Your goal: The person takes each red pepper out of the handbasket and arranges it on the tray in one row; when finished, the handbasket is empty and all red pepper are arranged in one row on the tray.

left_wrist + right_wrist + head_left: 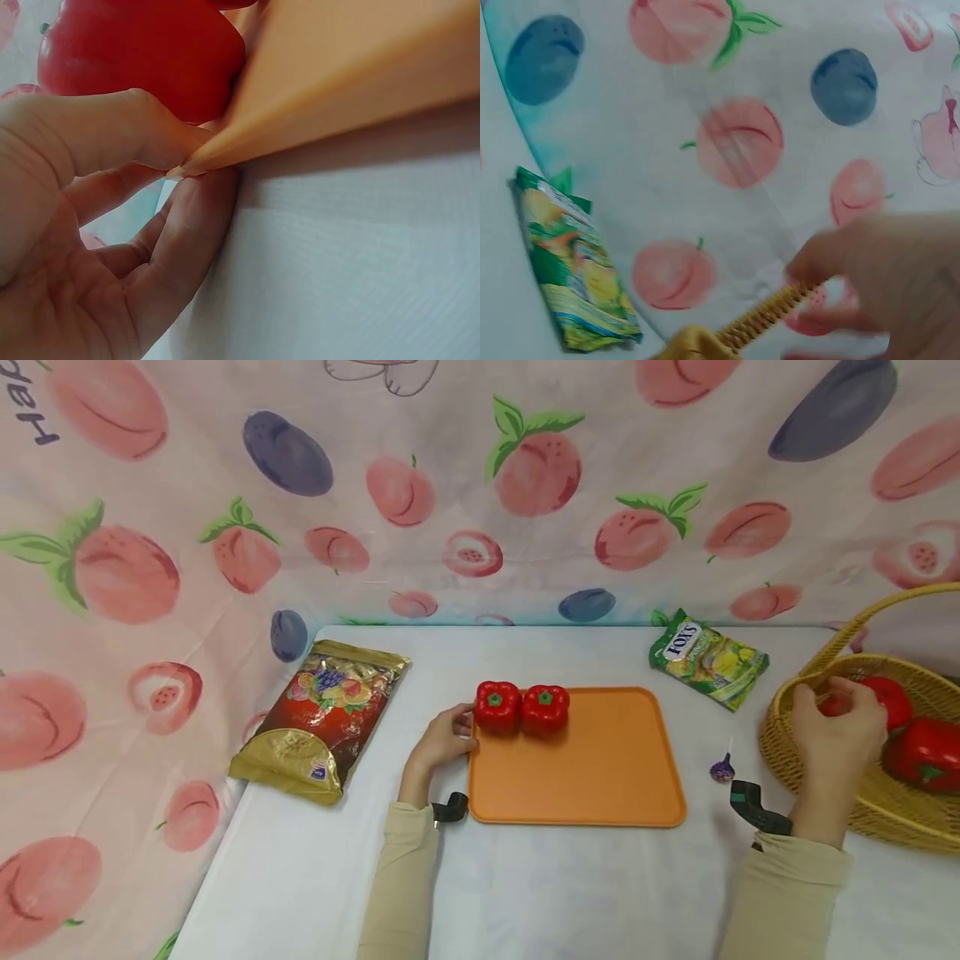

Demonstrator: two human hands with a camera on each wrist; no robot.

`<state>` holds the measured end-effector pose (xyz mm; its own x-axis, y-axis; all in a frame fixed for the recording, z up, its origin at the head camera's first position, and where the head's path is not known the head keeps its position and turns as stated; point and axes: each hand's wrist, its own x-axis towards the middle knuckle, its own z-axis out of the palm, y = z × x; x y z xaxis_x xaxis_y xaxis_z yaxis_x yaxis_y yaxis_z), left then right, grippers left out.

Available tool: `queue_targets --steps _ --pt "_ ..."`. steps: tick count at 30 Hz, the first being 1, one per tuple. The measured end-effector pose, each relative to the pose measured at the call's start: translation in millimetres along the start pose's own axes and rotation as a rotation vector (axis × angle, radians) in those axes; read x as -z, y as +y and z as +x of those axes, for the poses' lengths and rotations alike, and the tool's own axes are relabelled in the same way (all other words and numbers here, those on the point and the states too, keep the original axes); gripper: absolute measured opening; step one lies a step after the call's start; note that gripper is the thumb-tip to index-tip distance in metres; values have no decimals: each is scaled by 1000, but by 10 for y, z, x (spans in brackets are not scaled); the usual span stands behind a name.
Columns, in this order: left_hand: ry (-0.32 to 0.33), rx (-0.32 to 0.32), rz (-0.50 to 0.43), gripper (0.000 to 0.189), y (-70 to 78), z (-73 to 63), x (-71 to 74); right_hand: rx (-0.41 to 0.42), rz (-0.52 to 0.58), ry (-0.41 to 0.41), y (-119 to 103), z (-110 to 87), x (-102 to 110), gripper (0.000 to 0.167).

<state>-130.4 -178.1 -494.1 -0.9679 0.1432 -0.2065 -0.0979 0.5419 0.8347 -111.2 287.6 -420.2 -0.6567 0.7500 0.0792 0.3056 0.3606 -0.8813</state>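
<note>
My left hand pinches the left edge of the orange tray, thumb above the rim and fingers beneath it in the left wrist view. Two red bell peppers sit side by side at the tray's back left, one close to that thumb. Over the near-left side of the yellow wicker basket is my right hand, its fingers loosely bent with a gap between thumb and forefinger. Red bell peppers lie in the basket, partly hidden behind the hand. In the right wrist view the right hand is blurred.
A green Fox's candy bag lies behind the tray's right side. Between tray and basket is a purple-wrapped lollipop. A gold and red snack bag lies at the left. The basket's handle arches up at the right.
</note>
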Motion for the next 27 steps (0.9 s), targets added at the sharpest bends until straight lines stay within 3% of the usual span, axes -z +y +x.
queue_targets --steps 4,7,18,23,27 --pt "-8 3 2 65 -9 6 -15 -131 -70 -11 28 144 135 54" --pt "-1 9 10 65 -11 6 -9 -177 -117 -79 43 256 195 62" --pt "2 6 3 65 -19 2 27 -128 -221 -214 109 527 285 74" --pt "-4 1 -2 65 -38 1 28 -136 -299 -308 162 625 320 80" --pt "-7 3 -12 65 -41 2 31 -157 -298 -369 190 717 360 83"
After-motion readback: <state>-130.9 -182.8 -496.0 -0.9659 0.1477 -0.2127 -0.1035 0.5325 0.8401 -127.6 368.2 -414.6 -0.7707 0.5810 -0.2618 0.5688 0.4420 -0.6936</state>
